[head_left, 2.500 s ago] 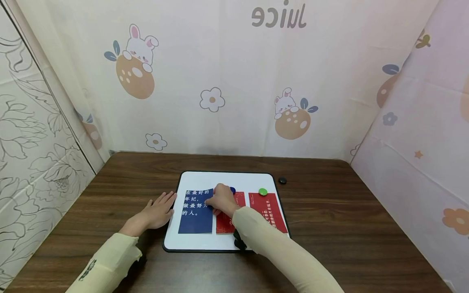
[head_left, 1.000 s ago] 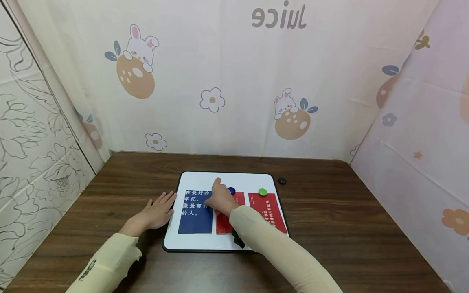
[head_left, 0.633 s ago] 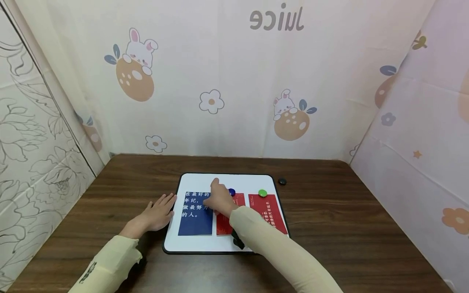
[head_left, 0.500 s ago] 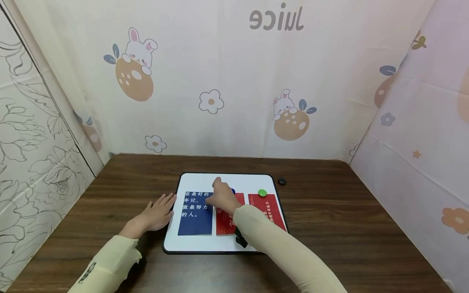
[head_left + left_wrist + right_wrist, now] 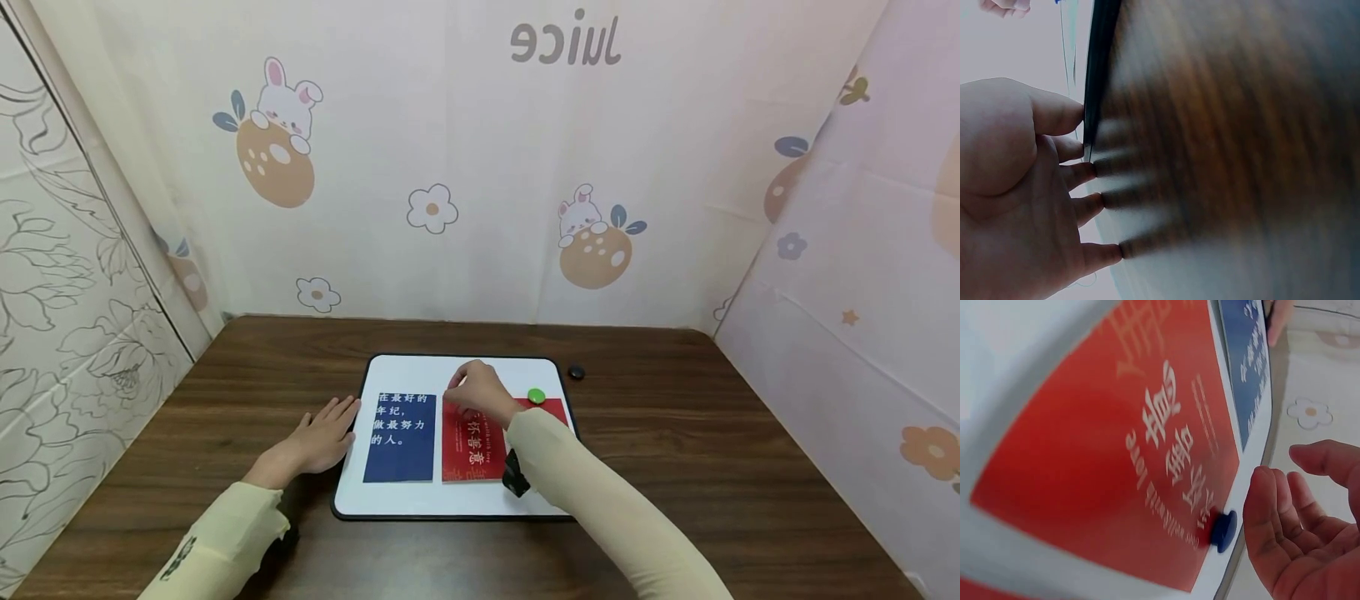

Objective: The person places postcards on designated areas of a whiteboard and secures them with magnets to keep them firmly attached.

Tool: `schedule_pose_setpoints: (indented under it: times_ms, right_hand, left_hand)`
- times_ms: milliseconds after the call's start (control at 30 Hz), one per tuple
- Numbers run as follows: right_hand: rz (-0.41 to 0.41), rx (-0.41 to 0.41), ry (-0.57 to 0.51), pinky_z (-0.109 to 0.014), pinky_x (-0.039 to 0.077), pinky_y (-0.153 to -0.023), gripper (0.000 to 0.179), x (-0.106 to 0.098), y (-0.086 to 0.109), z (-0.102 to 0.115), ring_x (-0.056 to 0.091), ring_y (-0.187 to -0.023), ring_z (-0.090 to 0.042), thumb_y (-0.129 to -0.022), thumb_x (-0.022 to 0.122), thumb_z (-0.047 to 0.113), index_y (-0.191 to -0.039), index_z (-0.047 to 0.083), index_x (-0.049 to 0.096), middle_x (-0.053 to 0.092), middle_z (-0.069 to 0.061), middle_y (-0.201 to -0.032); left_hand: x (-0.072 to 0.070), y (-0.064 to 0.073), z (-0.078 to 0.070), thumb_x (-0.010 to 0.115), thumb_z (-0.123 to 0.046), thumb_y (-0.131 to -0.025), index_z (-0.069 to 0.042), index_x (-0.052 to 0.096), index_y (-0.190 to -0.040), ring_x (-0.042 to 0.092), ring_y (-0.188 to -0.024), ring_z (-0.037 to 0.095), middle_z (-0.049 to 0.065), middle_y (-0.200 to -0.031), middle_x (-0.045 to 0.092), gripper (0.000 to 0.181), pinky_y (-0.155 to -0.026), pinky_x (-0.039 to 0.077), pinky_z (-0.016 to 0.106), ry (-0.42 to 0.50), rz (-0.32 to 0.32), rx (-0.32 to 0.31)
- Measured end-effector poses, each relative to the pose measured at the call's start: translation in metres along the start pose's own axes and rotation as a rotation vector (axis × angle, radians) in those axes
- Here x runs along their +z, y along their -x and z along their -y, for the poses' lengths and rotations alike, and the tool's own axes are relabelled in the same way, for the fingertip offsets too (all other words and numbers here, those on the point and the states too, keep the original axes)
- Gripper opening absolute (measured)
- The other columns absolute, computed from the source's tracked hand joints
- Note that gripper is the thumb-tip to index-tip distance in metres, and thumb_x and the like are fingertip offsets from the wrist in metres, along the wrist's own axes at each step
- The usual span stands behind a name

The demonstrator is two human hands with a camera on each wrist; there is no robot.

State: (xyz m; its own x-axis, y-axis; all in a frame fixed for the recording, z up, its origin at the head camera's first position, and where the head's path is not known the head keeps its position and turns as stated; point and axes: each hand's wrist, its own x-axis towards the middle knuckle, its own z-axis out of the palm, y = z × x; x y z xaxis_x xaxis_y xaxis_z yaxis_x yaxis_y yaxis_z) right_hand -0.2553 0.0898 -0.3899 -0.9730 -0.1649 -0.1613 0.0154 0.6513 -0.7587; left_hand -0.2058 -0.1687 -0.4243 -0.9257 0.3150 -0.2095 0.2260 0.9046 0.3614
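Note:
A whiteboard (image 5: 405, 500) with a black rim lies on the table, bearing a blue card (image 5: 400, 458) and two red cards. Over the top of the middle red card (image 5: 472, 454) hovers my right hand (image 5: 480, 392). Its thumb and fingers stand apart with nothing between them in the right wrist view, close to a dark blue round magnet (image 5: 1224, 531) at that card's edge. The head view hides this magnet behind the hand. My left hand (image 5: 318, 437) rests flat at the board's left edge, fingertips touching the black rim (image 5: 1099, 69). The right red card (image 5: 555, 408) is partly covered by my sleeve.
A green round magnet (image 5: 536, 396) sits at the right red card's top edge. On the brown table (image 5: 675, 450), just past the board's upper right corner, lies a small black round piece (image 5: 576, 372). A printed curtain (image 5: 487, 275) hangs behind the table.
My right hand has moved right, from the blue card's upper right corner to over the middle red card's top. It now covers the blue magnet in the head view. The left hand stays put.

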Motion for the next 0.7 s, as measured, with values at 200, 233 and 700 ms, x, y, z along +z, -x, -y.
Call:
schedule_pose_setpoints:
  times_ms: [200, 233, 700]
  right_hand:
    - [-0.024, 0.01, -0.061, -0.033, 0.056, -0.068, 0.016, -0.013, -0.003, -0.007, 0.069, -0.073, -0.026, -0.083, 0.073, 0.014, -0.092, 0.003, 0.065, 0.062, -0.01, -0.084]
    - [-0.031, 0.012, -0.068, -0.034, 0.056, -0.068, 0.016, -0.016, -0.003, -0.008, 0.069, -0.074, -0.026, -0.083, 0.073, 0.014, -0.092, 0.003, 0.066, 0.062, -0.01, -0.084]
    - [-0.111, 0.088, -0.099, -0.034, 0.056, -0.069, 0.013, -0.057, -0.012, -0.024, 0.066, -0.076, -0.024, -0.087, 0.07, 0.013, -0.092, 0.002, 0.065, 0.064, -0.013, -0.087]
  left_hand:
    - [0.001, 0.0, 0.002, 0.043, -0.016, -0.1, 0.004, 0.023, -0.148, 0.011, -0.14, 0.046, 0.027, -0.153, 0.019, 0.057, -0.104, 0.008, 0.069, -0.004, 0.002, 0.0]
    - [0.001, 0.0, 0.002, 0.043, -0.016, -0.1, 0.004, 0.023, -0.148, 0.011, -0.14, 0.046, 0.027, -0.153, 0.018, 0.057, -0.104, 0.008, 0.069, -0.003, 0.002, 0.0]
    - [0.001, -0.001, 0.002, 0.044, -0.016, -0.1, 0.004, 0.023, -0.149, 0.012, -0.14, 0.046, 0.027, -0.153, 0.019, 0.057, -0.104, 0.008, 0.069, 0.0, -0.002, 0.012]
